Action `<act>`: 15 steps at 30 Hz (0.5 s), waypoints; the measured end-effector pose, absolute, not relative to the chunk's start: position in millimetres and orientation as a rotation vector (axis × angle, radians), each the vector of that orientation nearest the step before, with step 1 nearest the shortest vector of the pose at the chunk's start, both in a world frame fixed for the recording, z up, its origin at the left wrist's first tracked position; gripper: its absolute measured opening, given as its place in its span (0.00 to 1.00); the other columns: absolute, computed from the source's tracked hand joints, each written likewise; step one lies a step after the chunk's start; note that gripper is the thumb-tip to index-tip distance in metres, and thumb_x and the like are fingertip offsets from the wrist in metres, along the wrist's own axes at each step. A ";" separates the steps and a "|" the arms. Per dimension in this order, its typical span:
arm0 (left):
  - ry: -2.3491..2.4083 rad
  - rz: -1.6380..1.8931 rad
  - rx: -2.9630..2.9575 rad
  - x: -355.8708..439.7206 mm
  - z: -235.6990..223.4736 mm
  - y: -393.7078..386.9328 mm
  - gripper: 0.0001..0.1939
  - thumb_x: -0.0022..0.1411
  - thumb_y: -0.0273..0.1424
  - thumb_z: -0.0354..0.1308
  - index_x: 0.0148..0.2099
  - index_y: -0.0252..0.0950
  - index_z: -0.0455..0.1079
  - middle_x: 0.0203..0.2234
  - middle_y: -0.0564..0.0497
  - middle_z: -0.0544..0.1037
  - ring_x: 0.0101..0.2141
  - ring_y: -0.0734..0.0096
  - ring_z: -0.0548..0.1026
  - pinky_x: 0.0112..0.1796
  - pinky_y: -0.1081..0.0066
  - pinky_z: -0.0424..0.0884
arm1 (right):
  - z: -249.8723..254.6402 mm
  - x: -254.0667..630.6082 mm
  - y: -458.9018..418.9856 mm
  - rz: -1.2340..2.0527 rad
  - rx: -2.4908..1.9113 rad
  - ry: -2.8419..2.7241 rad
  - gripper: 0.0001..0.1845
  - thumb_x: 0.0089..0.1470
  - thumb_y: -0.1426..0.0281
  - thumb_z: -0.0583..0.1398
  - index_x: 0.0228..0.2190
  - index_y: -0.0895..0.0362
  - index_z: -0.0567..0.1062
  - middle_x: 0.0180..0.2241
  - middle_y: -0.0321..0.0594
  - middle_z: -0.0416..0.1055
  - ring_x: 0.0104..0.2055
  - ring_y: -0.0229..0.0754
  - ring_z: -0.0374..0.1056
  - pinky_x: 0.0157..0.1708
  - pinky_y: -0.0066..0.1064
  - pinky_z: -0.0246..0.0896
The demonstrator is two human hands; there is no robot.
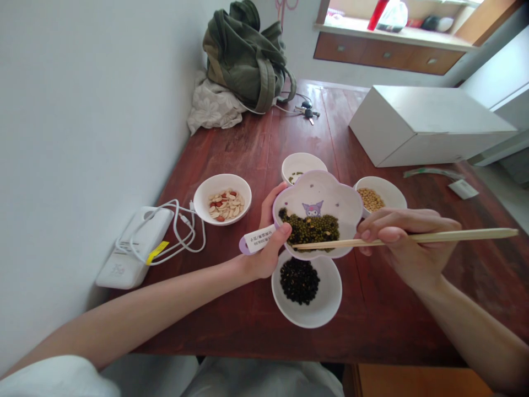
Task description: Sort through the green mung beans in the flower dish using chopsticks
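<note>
A white, flower-shaped bowl with a light purple rim and a cartoon face printed inside is held up over the dark red wooden table, tilted toward the person. The left hand grips it at its left side, thumb pressed over the short handle with its white printed label, the other fingers behind the rim. Small green beans mixed with dark ones lie heaped in its near half. The right hand, at the right of the flower-shaped bowl, has its fingers closed round pale wooden chopsticks, whose tips reach across into the beans; whether those fingertips touch the rim, I cannot tell. Just on the near side of the flower-shaped bowl, partly under it, stands a round white bowl of black beans. To its left is a round white bowl of pale, flat pieces with some reddish ones; just beyond it, a round white bowl with a few green bits; to its right, partly behind the right hand, a round white bowl of tan round beans. Well beyond it to the right lies a large white box.
</note>
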State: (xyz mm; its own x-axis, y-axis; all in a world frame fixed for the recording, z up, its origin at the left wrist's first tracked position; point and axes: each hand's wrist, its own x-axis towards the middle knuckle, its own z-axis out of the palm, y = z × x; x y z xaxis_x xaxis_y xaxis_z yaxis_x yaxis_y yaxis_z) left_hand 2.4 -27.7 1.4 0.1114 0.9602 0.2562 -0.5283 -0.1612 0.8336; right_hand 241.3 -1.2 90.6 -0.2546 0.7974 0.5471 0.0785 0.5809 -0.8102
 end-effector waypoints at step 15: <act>0.626 1.445 0.954 4.4 6.5 -30.3 0.44 0.74 0.49 0.66 0.83 0.49 0.53 0.78 0.41 0.69 0.78 0.40 0.64 0.77 0.41 0.61 | 100.9 252.5 7.8 0.815 -0.677 -1.697 0.17 0.63 0.62 0.73 0.24 0.54 0.86 0.19 0.41 0.79 0.19 0.45 0.74 0.14 0.34 0.66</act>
State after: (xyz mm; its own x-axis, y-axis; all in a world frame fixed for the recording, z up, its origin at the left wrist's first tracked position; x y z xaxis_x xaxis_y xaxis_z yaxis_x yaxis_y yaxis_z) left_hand 4.4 -30.3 6.5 0.0728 0.9795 0.1880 -0.5329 -0.1212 0.8375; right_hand 252.5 7.8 100.9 -0.2549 0.7770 0.5756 0.0365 0.6025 -0.7972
